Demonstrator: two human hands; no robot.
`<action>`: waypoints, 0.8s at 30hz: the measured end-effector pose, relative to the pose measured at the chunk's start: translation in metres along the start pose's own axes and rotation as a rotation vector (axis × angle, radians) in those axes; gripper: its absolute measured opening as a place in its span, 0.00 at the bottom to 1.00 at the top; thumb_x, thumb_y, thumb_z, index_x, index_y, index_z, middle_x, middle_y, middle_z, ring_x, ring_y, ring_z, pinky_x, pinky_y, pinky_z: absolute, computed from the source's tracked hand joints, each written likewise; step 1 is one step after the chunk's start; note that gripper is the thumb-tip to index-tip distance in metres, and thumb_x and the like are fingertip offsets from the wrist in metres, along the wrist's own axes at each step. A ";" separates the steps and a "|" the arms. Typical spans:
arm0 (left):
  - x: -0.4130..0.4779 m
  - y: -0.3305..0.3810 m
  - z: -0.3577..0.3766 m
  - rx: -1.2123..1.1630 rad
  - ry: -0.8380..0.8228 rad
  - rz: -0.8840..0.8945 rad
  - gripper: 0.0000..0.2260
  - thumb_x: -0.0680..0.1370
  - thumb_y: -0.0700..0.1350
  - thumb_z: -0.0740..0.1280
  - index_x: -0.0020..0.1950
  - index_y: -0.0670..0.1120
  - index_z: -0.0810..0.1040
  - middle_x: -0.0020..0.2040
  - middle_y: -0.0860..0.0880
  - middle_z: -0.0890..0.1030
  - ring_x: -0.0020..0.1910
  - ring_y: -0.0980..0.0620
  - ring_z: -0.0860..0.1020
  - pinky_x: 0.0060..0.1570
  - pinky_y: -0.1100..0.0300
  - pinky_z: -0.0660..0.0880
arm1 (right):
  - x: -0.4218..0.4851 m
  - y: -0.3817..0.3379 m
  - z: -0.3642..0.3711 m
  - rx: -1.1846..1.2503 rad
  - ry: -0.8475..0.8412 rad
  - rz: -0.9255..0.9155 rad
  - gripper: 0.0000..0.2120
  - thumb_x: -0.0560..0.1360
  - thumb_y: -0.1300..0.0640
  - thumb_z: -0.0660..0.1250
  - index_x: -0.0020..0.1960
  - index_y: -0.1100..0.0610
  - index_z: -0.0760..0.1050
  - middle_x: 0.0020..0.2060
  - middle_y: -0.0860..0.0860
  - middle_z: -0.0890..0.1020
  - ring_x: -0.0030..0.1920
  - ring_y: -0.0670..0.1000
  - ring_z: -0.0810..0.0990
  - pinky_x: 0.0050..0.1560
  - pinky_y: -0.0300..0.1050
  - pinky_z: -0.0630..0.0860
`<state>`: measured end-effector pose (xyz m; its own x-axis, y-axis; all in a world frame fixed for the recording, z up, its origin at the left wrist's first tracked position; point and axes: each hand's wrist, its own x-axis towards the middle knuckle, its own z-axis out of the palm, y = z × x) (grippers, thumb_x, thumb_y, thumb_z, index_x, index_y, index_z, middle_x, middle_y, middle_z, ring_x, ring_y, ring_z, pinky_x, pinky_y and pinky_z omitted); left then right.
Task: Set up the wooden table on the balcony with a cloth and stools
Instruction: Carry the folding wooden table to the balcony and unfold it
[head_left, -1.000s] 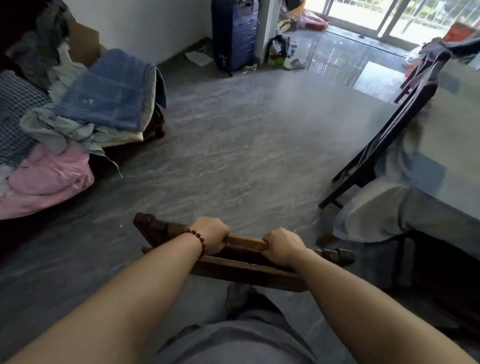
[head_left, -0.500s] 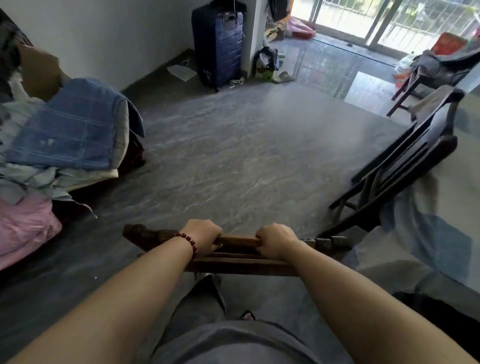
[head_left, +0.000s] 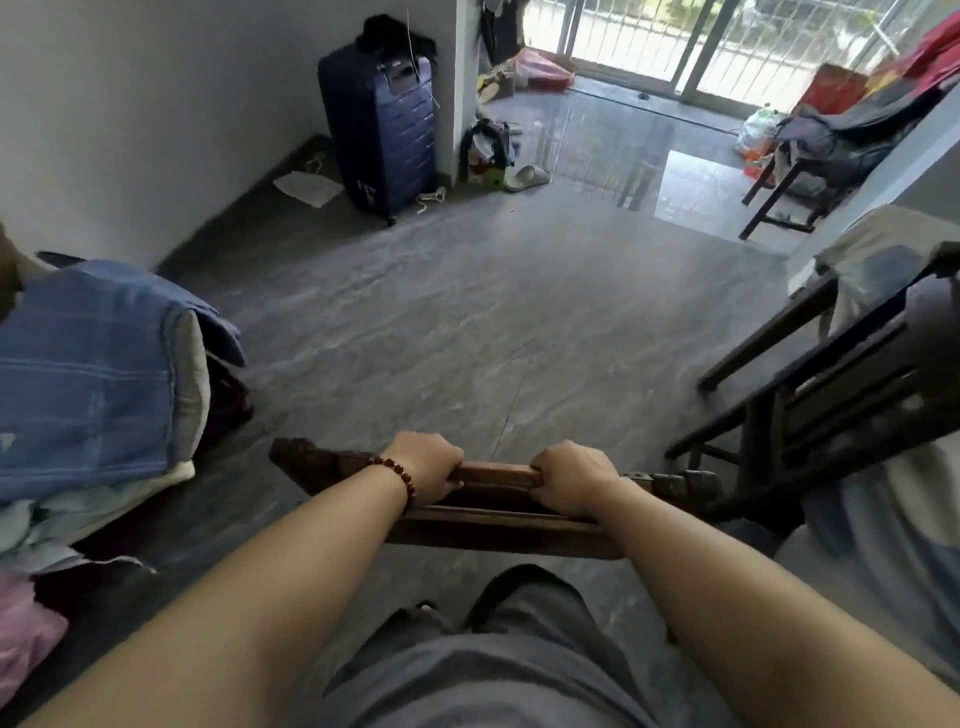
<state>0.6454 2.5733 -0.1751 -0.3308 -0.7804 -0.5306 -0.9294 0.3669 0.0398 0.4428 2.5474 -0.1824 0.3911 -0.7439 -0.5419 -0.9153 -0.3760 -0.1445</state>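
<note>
Left hand (head_left: 428, 467): fist closed over top rail of wooden table (head_left: 493, 512), bead bracelet (head_left: 397, 475) on wrist
Right hand (head_left: 569, 475): also clenched on same rail, just beside left hand, knuckles up
Table position: held off the floor (head_left: 467, 322) in front of the body, low at thigh level, looks folded or turned on its side, exact form hard to tell
Step in hand: carrying table across room toward balcony door (head_left: 701, 47), judged from the task
Progress: early, no cloth on table, no stools placed yet
Route: open grey floor ahead, balcony door at far end, well apart from table
Obstacles: dark chair (head_left: 810, 415) close on right, its leg near table's right end; laundry pile (head_left: 93, 374) on left; suitcase (head_left: 382, 124) by wall; slipper (head_left: 527, 177) near doorway
How to do well: keep table level and close to body, steer left of chair, hands are close together so load may swing, widen grip if it tips
Risk: right end clipping chair; glossy floor near door may be slippery
Unclear: table legs hidden under arms
</note>
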 end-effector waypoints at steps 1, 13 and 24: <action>0.010 -0.009 -0.007 0.012 -0.001 0.011 0.14 0.80 0.54 0.58 0.58 0.46 0.74 0.58 0.46 0.78 0.57 0.44 0.77 0.47 0.54 0.73 | 0.012 0.002 -0.006 0.007 0.003 0.005 0.10 0.73 0.49 0.63 0.49 0.51 0.79 0.47 0.53 0.81 0.49 0.57 0.80 0.44 0.43 0.71; 0.180 -0.119 -0.099 0.078 -0.072 0.036 0.11 0.78 0.48 0.60 0.59 0.47 0.73 0.59 0.46 0.77 0.58 0.43 0.76 0.51 0.52 0.73 | 0.190 0.053 -0.095 0.144 -0.040 0.034 0.09 0.73 0.48 0.63 0.49 0.50 0.79 0.47 0.52 0.81 0.48 0.56 0.80 0.46 0.46 0.74; 0.321 -0.212 -0.198 0.054 -0.037 0.042 0.12 0.79 0.54 0.59 0.57 0.48 0.73 0.56 0.47 0.78 0.56 0.45 0.77 0.49 0.54 0.74 | 0.333 0.103 -0.220 0.085 -0.001 0.018 0.10 0.75 0.49 0.62 0.51 0.51 0.78 0.50 0.52 0.81 0.51 0.57 0.79 0.47 0.46 0.73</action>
<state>0.7039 2.1451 -0.1864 -0.3622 -0.7449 -0.5603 -0.9042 0.4268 0.0171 0.5003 2.1393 -0.1956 0.3745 -0.7498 -0.5455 -0.9271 -0.3141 -0.2047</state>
